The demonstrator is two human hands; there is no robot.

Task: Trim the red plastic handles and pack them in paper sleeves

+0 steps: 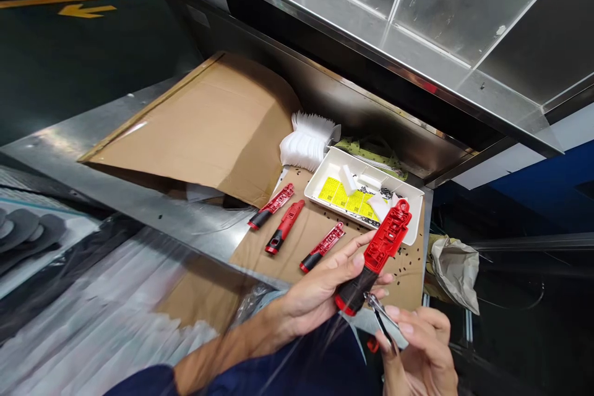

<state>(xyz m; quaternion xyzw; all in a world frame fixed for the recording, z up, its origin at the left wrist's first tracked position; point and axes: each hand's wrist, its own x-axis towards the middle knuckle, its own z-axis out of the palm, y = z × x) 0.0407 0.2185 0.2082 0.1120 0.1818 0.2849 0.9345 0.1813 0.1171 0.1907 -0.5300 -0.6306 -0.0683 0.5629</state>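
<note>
My left hand (pixel 320 284) grips a red and black plastic housing half (pixel 381 241), its ribbed inner side facing up. In my right hand (pixel 422 346) is a silver nail clipper (pixel 387 320), pinched between thumb and fingers. The clipper's jaws touch or nearly touch the black lower edge of the housing. On the cardboard to the left lie three similar red and black pieces: one housing half (pixel 322 246) nearest my left hand, a piece with its outer side up (pixel 284 226), and another half (pixel 271 205) beyond it.
A white tray (pixel 320 198) holds yellow labels, white blocks and small dark bits. Behind it sit a stack of white foam sheets (pixel 309 139) and a green patterned cloth item (pixel 371 153). A large cardboard box (pixel 199 130) stands left; dark specks dot the cardboard sheet (pixel 260 253).
</note>
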